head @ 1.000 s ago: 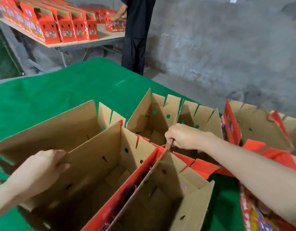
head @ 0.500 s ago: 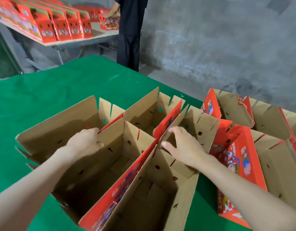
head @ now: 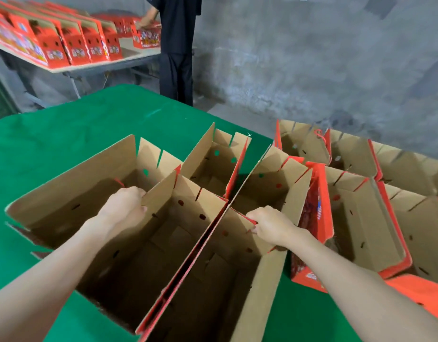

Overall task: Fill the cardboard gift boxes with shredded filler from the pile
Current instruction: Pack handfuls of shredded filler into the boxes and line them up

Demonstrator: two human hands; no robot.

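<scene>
Several open cardboard gift boxes, brown inside and red outside, stand on a green-covered table [head: 65, 134]. My left hand [head: 125, 206] grips the top edge of the near middle box [head: 163, 233], at its left wall. My right hand [head: 269, 224] holds the end flap of the near right box [head: 237, 272]. Both boxes look hollow, with only folded bottom flaps showing. Two more open boxes [head: 215, 159] stand behind them. No shredded filler is in view.
More open red boxes [head: 356, 213] crowd the right side, partly past the table edge. A person in black [head: 176, 45] stands at a far table [head: 89, 65] lined with closed red boxes. Grey concrete floor lies beyond.
My left hand shifted right along the box rim and my right hand pulled back to the near right box's end flap. The boxes on the right have spread apart.
</scene>
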